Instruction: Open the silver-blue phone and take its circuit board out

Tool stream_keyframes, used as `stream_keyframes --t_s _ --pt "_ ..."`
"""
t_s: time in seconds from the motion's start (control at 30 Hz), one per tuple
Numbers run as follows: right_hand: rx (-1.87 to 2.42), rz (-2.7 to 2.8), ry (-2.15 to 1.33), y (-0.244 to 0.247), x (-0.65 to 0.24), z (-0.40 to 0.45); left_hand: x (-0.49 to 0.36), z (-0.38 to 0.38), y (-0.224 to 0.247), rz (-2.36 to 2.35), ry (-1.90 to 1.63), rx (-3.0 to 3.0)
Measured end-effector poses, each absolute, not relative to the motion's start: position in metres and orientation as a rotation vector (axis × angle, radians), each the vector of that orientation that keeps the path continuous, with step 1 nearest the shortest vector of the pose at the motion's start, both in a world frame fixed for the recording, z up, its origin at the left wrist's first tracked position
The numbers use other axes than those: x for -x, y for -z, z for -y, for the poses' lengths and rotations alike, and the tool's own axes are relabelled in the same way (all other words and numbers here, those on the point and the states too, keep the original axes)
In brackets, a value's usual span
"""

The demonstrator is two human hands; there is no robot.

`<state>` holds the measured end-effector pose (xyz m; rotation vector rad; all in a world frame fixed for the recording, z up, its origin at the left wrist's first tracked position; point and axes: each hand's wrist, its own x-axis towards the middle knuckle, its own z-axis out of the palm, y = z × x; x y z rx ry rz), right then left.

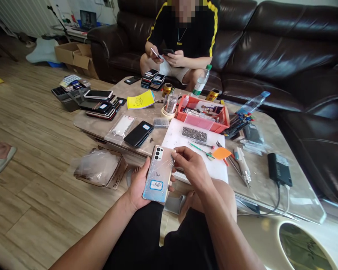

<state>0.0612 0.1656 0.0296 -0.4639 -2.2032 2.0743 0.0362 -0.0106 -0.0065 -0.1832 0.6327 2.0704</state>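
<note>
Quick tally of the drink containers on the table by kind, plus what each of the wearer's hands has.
Plastic bottles: 2, upright one and one lying flat
Cans: 2, first and second
Total: 4
Left hand holds the silver phone back side up; right hand pinches its top right edge.

Both bare forearms reach forward over the lap. The left hand is cupped palm-up, fingers curled in a grip. The right hand pinches with thumb and forefinger, wrist bent.
</note>
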Motion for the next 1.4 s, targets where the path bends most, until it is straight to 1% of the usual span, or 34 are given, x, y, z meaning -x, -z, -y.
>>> stream_keyframes --t_s 0.13,0.27,0.33,0.5,0.67,0.73,0.83,0.97,1.17,1.27,1.4 --pt "0.449 2.21 -2.171 -0.023 -0.068 -0.166 -0.037 0.01 0.007 -0.675 -2.067 0.208" --pt "0.467 2.26 -2.048 -0.014 -0.072 -0.166 -0.038 0.008 0.008 -0.686 -2.074 0.235" --pt "0.506 2.235 -2.046 -0.01 -0.074 -0.162 -0.038 0.007 0.009 -0.699 -2.065 0.264" --pt "0.593 2.03 -2.262 -0.005 -0.081 -0.148 -0.041 0.005 0.012 -0.739 -2.104 0.357" --pt "0.629 1.91 -2.37 -0.005 -0.089 -0.133 -0.045 0.004 0.001 -0.771 -2.16 0.462" --pt "0.577 1.898 -2.343 -0.005 -0.091 -0.127 -0.045 0.004 -0.006 -0.892 -2.135 0.559" --pt "0.561 1.878 -2.259 -0.001 -0.09 -0.119 -0.043 0.005 -0.014 -1.216 -2.107 0.683" --pt "0.613 1.781 -2.298 0.007 -0.086 -0.113 -0.033 0.012 -0.014 -1.548 -1.935 0.697" --pt "0.645 1.768 -2.312 0.011 -0.087 -0.113 -0.021 0.025 0.005 -1.793 -2.018 0.389" --pt "0.596 1.74 -2.343 0.013 -0.09 -0.115 -0.021 0.023 0.01 -1.933 -2.041 0.359" --pt "0.565 1.73 -2.342 0.018 -0.09 -0.119 -0.024 0.017 0.009 -1.927 -2.048 0.306"
